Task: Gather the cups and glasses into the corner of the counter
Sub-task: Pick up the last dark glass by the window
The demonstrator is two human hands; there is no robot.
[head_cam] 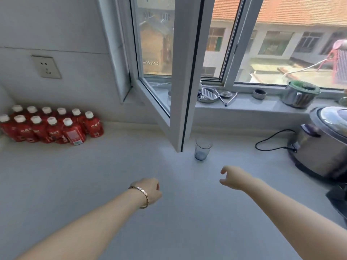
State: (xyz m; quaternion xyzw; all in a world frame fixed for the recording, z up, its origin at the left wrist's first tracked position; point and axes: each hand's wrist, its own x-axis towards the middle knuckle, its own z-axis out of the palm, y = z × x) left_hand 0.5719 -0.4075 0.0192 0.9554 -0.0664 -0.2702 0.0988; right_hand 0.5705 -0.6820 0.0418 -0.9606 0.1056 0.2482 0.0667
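Both my arms reach out over the pale grey tabletop (pixel 93 184). My left hand (pixel 150 191), with a gold bracelet (pixel 141 196) at the wrist, hangs above the surface with its fingers curled loosely downward and nothing in it. My right hand (pixel 231 178) is partly open, thumb and fingers spread in a loose curve, also empty, and it sits near the clear drinking glass (pixel 202 148) without touching it. That glass stands upright on the tabletop just beside the lower edge of the open window sash (pixel 180 91), beyond my right hand. In the far left corner a cluster of red bottles with white caps (pixel 50 126) stands against the wall, below a wall socket (pixel 46 67). At the right, a steel rice cooker (pixel 323 145) rests with its black cord (pixel 270 141) looped across the tabletop. On the window sill (pixel 253 106) sit a metal strainer (pixel 207 94), tongs (pixel 228 99) and a steel pot holding something green (pixel 300 94).
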